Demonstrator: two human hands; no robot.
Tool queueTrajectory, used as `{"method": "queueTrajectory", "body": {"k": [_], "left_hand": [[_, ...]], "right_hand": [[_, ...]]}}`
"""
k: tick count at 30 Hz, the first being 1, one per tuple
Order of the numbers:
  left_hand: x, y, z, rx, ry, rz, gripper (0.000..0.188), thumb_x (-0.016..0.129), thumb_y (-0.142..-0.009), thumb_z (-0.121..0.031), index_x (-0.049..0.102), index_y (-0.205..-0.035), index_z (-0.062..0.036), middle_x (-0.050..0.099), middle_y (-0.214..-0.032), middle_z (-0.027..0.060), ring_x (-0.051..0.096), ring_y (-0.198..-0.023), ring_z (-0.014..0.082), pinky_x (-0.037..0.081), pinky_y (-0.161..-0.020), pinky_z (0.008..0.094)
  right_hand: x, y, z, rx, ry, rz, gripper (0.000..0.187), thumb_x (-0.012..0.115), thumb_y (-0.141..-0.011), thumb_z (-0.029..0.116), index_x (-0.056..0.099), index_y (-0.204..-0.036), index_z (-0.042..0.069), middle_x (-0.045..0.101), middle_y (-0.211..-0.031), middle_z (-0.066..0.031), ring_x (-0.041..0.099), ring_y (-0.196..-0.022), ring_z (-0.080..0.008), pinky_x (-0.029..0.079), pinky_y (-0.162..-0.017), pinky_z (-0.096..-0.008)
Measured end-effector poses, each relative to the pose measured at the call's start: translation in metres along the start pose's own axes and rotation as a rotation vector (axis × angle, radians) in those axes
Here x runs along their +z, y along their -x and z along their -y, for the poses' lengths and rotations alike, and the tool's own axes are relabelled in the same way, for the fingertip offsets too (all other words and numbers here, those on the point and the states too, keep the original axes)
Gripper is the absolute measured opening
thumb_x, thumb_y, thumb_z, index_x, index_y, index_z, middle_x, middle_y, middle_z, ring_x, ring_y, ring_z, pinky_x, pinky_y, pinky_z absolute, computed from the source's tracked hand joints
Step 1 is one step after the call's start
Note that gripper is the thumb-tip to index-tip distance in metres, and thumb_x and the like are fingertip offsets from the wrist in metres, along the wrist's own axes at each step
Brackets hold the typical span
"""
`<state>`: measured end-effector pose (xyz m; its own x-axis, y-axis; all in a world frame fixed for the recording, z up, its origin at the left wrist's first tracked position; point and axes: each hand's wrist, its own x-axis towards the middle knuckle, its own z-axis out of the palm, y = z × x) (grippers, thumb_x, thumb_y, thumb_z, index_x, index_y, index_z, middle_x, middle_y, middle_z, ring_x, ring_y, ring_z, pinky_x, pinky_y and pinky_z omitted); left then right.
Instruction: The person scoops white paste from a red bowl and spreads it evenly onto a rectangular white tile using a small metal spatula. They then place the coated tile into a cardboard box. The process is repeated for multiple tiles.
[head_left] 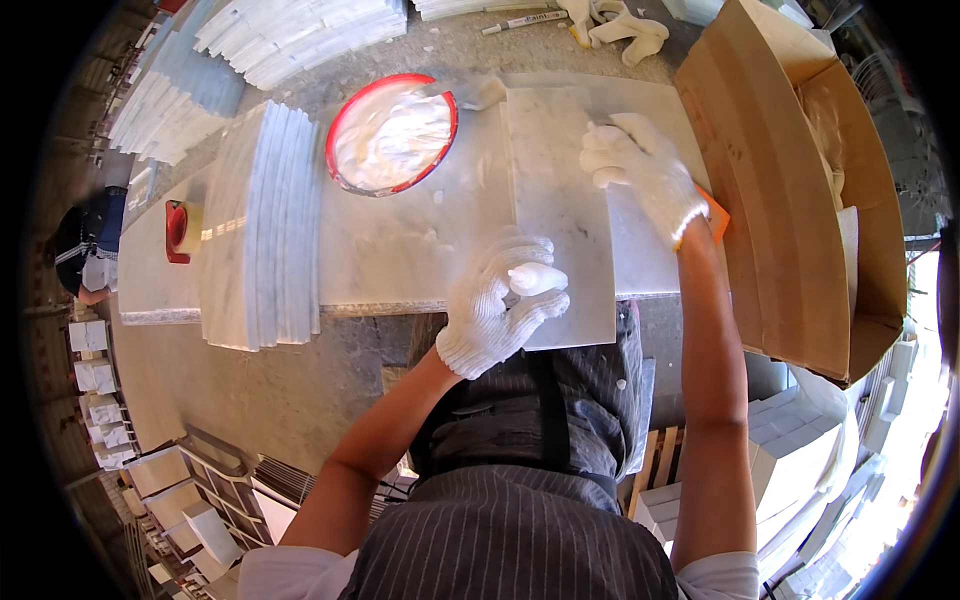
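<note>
A white knit glove covers each of my hands. My left hand (495,305), over the near part of a pale marble slab (570,235), has its fingers curled round a small smooth white object (537,279) whose kind is unclear. Farther right, over the far part of that slab, my right hand (640,165) is closed with bunched fingers; what they grip, if anything, is hidden. An orange flat piece (716,216) shows beside the right wrist. To the left, a red-rimmed bowl (329,155) holds thick white paste (390,138). A scraper-like blade (478,92) lies at its rim.
Upright marble strips (275,225) stand left of the bowl, near a red tape dispenser (178,232). An open cardboard box (750,180) borders the right side. A marker (523,22) and loose gloves (625,30) lie at the back. Another person (88,245) is at far left.
</note>
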<state>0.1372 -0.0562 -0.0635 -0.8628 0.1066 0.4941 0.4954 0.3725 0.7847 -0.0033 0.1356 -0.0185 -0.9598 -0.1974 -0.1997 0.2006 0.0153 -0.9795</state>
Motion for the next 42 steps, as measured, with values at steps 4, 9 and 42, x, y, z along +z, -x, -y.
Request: {"method": "queueTrajectory", "body": {"k": [4,9,42], "left_hand": [[0.002,0.001,0.009,0.059,-0.018,-0.009,0.028,0.085,-0.071,-0.015,0.071,-0.094,-0.0092,0.069,-0.105,0.0112,0.065,-0.103,0.0316,0.052,-0.090,0.0404],[0.001,0.001,0.015,0.078,-0.012,-0.016,0.026,0.085,-0.069,-0.014,0.072,-0.090,-0.0104,0.070,-0.103,0.0108,0.066,-0.101,0.0315,0.052,-0.090,0.0405],[-0.004,-0.005,0.029,0.120,-0.165,-0.018,0.027,0.082,-0.070,-0.015,0.075,-0.095,-0.0142,0.066,-0.107,0.0056,0.064,-0.106,0.0332,0.052,-0.093,0.0441]], "right_hand": [[0.000,-0.042,-0.003,0.005,0.181,0.076,0.028,0.059,-0.098,0.021,0.061,-0.115,-0.001,0.065,-0.095,-0.0053,0.060,-0.076,-0.0118,0.051,-0.071,-0.0286],[-0.001,-0.054,-0.008,-0.173,-0.007,0.139,0.030,0.060,-0.098,0.021,0.058,-0.121,0.002,0.066,-0.099,-0.0045,0.061,-0.083,-0.0115,0.051,-0.081,-0.0291],[-0.017,-0.049,-0.024,-0.216,0.694,0.055,0.041,0.045,-0.096,0.020,0.061,-0.133,0.016,0.063,-0.122,-0.0146,0.057,-0.107,-0.0338,0.046,-0.094,-0.0398]]}}
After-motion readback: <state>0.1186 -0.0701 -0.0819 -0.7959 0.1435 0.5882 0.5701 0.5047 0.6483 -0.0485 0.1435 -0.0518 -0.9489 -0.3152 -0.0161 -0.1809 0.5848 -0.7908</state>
